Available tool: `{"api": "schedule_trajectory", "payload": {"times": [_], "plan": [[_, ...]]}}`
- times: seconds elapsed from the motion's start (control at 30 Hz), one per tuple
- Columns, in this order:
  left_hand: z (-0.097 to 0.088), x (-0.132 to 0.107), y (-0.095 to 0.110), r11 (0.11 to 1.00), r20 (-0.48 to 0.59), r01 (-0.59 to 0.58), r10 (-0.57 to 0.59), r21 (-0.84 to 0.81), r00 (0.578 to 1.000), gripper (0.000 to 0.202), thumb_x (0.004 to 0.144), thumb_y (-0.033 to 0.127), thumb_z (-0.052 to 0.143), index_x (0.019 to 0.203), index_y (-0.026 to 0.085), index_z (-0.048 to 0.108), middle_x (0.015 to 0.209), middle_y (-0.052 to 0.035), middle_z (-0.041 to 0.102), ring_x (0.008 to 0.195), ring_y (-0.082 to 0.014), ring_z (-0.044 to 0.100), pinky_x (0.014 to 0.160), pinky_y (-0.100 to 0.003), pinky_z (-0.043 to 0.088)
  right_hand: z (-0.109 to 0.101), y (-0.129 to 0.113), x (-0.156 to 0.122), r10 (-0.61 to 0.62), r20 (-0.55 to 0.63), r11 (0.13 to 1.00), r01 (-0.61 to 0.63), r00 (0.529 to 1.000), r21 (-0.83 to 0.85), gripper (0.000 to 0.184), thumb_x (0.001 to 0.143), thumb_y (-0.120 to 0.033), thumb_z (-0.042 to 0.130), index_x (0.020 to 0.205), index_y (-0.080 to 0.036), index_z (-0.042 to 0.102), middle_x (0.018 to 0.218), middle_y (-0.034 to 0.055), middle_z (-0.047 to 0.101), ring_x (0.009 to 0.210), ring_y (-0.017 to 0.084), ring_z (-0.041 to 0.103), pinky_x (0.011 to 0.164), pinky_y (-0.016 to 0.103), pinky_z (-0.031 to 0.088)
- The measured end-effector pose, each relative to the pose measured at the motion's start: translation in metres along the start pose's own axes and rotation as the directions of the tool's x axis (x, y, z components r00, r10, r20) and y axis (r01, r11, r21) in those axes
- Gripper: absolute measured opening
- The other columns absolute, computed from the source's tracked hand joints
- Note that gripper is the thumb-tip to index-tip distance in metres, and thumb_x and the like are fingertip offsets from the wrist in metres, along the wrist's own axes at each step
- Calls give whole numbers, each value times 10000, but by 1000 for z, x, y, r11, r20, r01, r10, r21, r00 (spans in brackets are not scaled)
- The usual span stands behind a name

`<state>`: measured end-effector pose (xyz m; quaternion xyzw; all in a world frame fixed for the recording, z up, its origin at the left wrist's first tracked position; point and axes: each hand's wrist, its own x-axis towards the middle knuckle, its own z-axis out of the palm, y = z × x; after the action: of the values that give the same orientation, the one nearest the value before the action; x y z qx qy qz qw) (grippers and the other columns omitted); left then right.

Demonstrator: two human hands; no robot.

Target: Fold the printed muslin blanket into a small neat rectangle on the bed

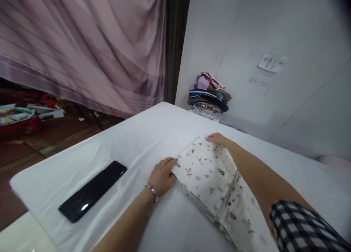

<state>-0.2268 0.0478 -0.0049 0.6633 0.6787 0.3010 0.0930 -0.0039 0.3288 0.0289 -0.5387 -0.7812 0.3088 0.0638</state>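
A folded white cloth printed with small grey figures lies on the white table. My left hand rests at its near left corner, fingers curled onto the edge, with a watch band on the wrist. My right hand lies on the cloth's far corner, fingers pressed down on the fabric, and the forearm stretches along the cloth's right side. A checked sleeve shows at the lower right.
A black glossy slab lies on the table's left part. A stack of folded clothes stands at the far corner against the white wall. A mauve curtain hangs at the left, with clutter on the brown floor.
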Motion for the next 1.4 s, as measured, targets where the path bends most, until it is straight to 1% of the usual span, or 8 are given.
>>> {"api": "schedule_trajectory", "payload": {"times": [0.1,0.2,0.27,0.5,0.67,0.83,1.13,1.4], "plan": [[-2,-1,1,1000,25,13,-13,18,1000,554,660,141,530,1208,211,504,1241,-64,505,1118,-226,463,947,-394,387,0,-5,11,77,132,988,-93,988,120,377,693,-508,631,873,-178,665,930,84,676,832,218,618,698,287,486],[0,-1,0,1000,21,4,-5,25,1000,519,694,168,541,1210,208,502,1228,-69,512,1105,-224,467,944,-392,389,-2,-8,22,155,406,926,-276,901,258,383,612,-496,707,833,-188,655,923,87,679,810,237,629,665,314,506],[2,0,-2,1000,3,-7,7,31,1000,481,718,153,527,1195,218,514,1195,-60,532,1074,-214,479,933,-381,397,-4,-9,27,157,481,907,-319,862,275,372,560,-458,754,792,-187,652,920,86,680,836,250,627,680,324,511],[4,4,-5,999,-18,46,-46,3,999,464,703,35,459,1110,215,588,1051,-44,595,971,-190,511,890,-349,431,-3,-15,28,146,464,879,-330,874,344,339,533,-340,784,794,-184,634,947,99,671,879,266,617,712,347,516],[4,7,-6,978,-49,175,-181,-111,982,439,692,24,435,1024,226,638,995,-17,624,957,-168,542,899,-319,436,8,-25,26,156,286,831,-282,946,480,375,580,-283,751,910,-180,605,956,93,665,855,237,624,710,326,512],[4,8,-8,925,-93,289,-320,-247,943,378,709,56,439,966,224,660,959,6,649,926,-139,575,870,-267,446,15,-32,27,256,234,821,-338,938,459,399,611,-247,729,973,-164,581,831,80,675,757,237,634,654,348,511],[-3,8,-10,965,-54,217,-227,-150,972,329,752,117,443,979,226,655,922,-10,639,886,-152,572,819,-280,452,23,-29,31,198,195,823,-271,961,499,237,702,-278,664,895,-158,599,693,49,656,652,180,616,612,276,496],[-14,3,-11,985,73,81,-70,-155,995,571,628,85,511,1183,217,528,1152,-29,557,1066,-179,497,949,-314,406,1,-21,35,163,301,968,-211,940,136,350,636,-461,703,821,-172,632,936,108,665,836,239,609,685,315,491]]}}
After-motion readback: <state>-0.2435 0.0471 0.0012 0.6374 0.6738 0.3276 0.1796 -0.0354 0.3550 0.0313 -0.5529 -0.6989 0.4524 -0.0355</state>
